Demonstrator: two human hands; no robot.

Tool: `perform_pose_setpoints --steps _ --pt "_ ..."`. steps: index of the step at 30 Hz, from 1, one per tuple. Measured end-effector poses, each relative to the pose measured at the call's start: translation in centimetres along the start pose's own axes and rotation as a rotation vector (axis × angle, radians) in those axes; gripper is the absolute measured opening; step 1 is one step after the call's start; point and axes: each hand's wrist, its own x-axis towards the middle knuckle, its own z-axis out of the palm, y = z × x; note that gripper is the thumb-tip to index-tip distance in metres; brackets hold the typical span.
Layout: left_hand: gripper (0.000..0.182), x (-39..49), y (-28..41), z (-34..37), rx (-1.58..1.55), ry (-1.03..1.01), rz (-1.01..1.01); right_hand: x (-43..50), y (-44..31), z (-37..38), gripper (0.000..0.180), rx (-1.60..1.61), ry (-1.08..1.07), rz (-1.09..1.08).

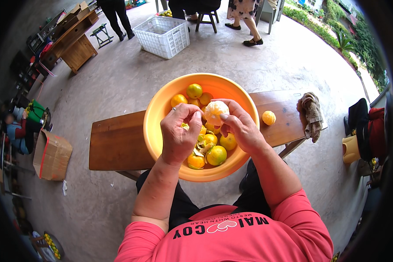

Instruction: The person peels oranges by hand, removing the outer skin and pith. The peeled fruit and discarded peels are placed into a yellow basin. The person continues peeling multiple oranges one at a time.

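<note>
My right hand [240, 126] holds a peeled mandarin [216, 111], its segments whole and streaked with white pith. Thumb and fingertips grip it above the orange plastic basin [154, 108]. Just left of the fruit is my left hand [180, 131], with thumb and forefinger pinched together and a ring on one finger; any scrap between the tips is too small to see. In the basin below lie several unpeeled green-orange mandarins [217, 155] and torn peel [199, 151]. Another peeled mandarin [269, 118] rests on the wooden bench [121, 140], right of the basin.
A brown cloth [311, 114] drapes the bench's right end. Ahead on the concrete floor stands a white plastic crate [163, 37], with people's legs [249, 26] beyond. A cardboard box [54, 155] and a seated person [19, 131] are at left; a yellow stool [350, 149] is at right.
</note>
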Motion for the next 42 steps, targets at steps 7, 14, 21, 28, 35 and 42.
perform_pose_setpoints --steps 7,14,21,28,35,42 --pt "0.011 0.3 -0.4 0.5 0.078 0.015 0.082 0.1 0.1 0.2 0.041 -0.094 0.013 -0.071" --pt "0.011 0.1 -0.6 0.5 0.167 0.005 0.134 -0.1 0.5 0.7 0.044 -0.156 0.036 -0.193" --pt "0.015 0.0 -0.7 0.7 0.248 0.023 0.203 -0.6 -0.5 0.8 0.046 -0.147 -0.031 -0.156" --pt "0.004 -0.1 -1.0 0.1 0.035 0.044 -0.024 -0.6 -0.7 0.6 0.049 0.072 -0.083 -0.080" --pt "0.065 0.3 -0.8 -0.1 -0.392 -0.211 -0.050 -0.7 -1.2 1.1 0.047 0.200 -0.026 -0.057" --pt "0.050 0.5 0.3 -0.8 -0.592 -0.124 -0.180 -3.1 -5.3 2.4 0.038 -0.138 0.119 -0.329"
